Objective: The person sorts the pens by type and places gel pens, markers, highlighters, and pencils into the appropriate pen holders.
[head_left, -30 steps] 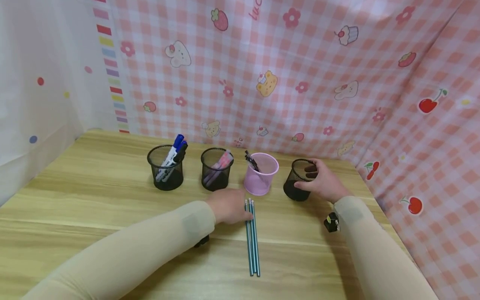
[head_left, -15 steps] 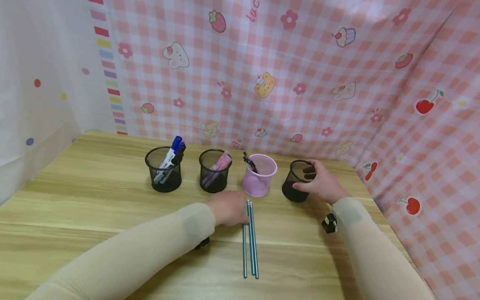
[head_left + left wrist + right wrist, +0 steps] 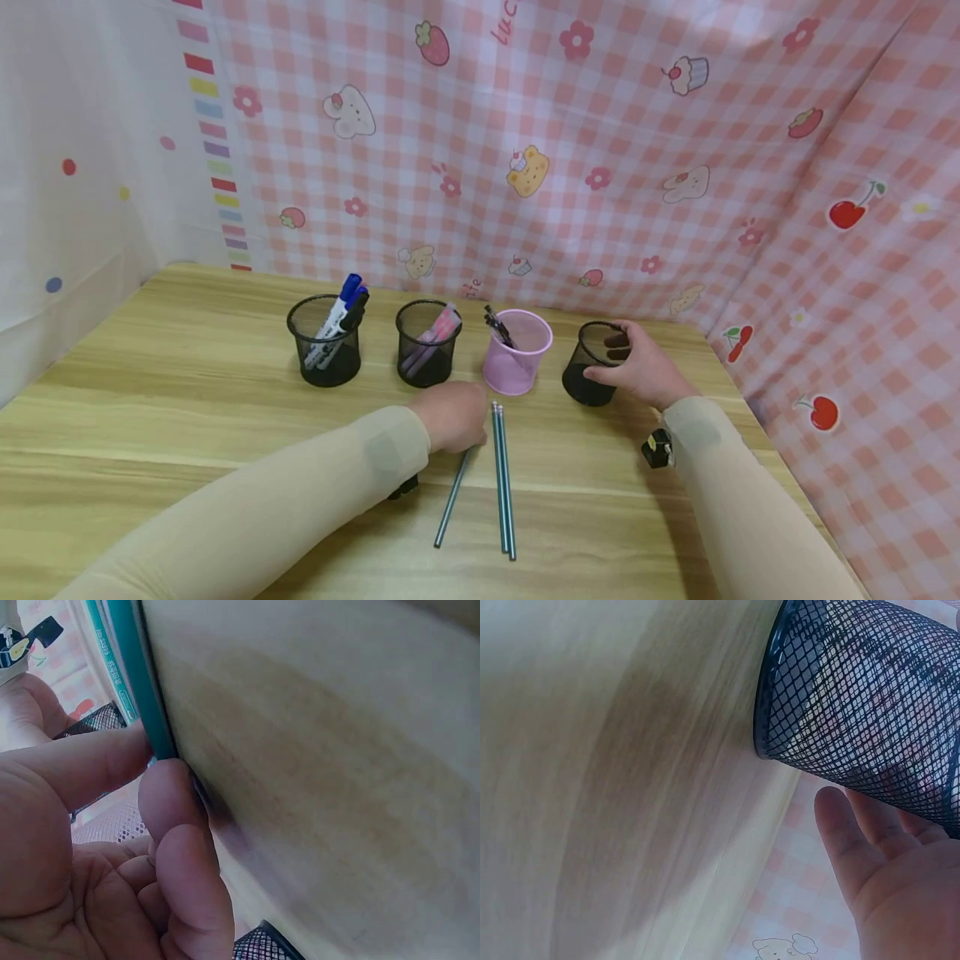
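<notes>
My left hand pinches a teal pencil between thumb and fingertips, close to the wooden table. The held pencil slants past the fingertips in the left wrist view. Two more teal pencils lie side by side just right of it. With my right hand I hold a black mesh pen cup at the right end of the row, thumb in front and fingers round the far side. In the right wrist view, fingers lie along the mesh cup.
A pink pen cup with black pens stands left of the held cup. Farther left are a black mesh cup with pink pens and another with markers. A checked cloth hangs behind the table.
My left hand has drawn one pencil away from the other two; its near end has swung left. The right hand stays at the black cup.
</notes>
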Available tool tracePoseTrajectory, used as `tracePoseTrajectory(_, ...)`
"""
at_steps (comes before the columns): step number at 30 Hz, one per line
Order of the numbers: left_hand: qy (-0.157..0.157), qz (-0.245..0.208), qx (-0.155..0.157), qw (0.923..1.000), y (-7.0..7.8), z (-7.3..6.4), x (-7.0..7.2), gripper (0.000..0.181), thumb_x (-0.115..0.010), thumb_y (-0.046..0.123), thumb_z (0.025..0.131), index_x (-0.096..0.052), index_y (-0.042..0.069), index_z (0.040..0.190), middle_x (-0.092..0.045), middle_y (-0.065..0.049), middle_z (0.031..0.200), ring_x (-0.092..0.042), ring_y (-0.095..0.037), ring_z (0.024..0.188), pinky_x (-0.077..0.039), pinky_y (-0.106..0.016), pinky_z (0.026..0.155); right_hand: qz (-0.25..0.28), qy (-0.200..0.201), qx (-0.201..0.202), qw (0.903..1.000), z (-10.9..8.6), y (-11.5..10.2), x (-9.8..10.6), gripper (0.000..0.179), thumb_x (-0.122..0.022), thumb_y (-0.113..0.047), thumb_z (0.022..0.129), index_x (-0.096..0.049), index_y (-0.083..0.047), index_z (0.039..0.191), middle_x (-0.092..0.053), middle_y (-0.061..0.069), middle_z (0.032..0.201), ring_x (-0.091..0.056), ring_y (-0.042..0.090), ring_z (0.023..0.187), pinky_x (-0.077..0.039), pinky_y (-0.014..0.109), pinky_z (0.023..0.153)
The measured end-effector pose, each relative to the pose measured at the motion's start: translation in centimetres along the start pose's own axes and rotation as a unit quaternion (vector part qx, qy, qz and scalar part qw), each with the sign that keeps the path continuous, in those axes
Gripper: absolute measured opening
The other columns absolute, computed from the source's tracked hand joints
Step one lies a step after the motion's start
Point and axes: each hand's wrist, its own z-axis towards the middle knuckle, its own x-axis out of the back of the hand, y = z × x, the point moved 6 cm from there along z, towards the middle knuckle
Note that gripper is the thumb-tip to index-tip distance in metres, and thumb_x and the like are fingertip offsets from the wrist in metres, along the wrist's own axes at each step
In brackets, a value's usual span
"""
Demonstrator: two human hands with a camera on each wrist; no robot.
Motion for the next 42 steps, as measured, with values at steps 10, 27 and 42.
tracePoseTrajectory(10,-0.010,-0.002,0.014,0.9999,0.0,0.1,0.0,0.009,-0.066,0.013,0.100,-0.062,0.009,0.106,-0.063,-0.003,0.091,-0.061,-0.018,0.077,-0.048,-0.028,0.060,0.011,-0.003,-0.001,0.9999,0.0,-0.1,-0.3,0.096,-0.088,-0.033,0.087,-0.032,-0.002,0.158,-0.053,0.027,0.150,-0.050,0.044,0.141,-0.047,0.058,0.112)
tracePoseTrajectory(27,0.006,-0.015,0.007,0.9998,0.3,0.1,0.1,0.038,-0.068,0.012,0.095,-0.063,0.008,0.132,-0.071,-0.003,0.110,-0.062,-0.018,0.088,-0.053,-0.032,0.077,0.016,-0.005,-0.004,0.9998,0.1,0.2,-0.2,0.097,-0.088,-0.032,0.087,-0.030,-0.002,0.159,-0.052,0.026,0.151,-0.049,0.044,0.142,-0.047,0.059,0.112)
tracePoseTrajectory(42,0.034,-0.113,0.018,0.9928,-0.3,0.0,1.9,0.056,-0.070,0.016,0.091,-0.053,0.013,0.145,-0.071,-0.002,0.098,-0.061,-0.019,0.063,-0.049,-0.034,0.057,0.009,-0.003,-0.001,1.0000,0.1,0.1,-0.1,0.096,-0.087,-0.033,0.087,-0.031,-0.002,0.159,-0.052,0.026,0.151,-0.051,0.043,0.142,-0.046,0.058,0.114)
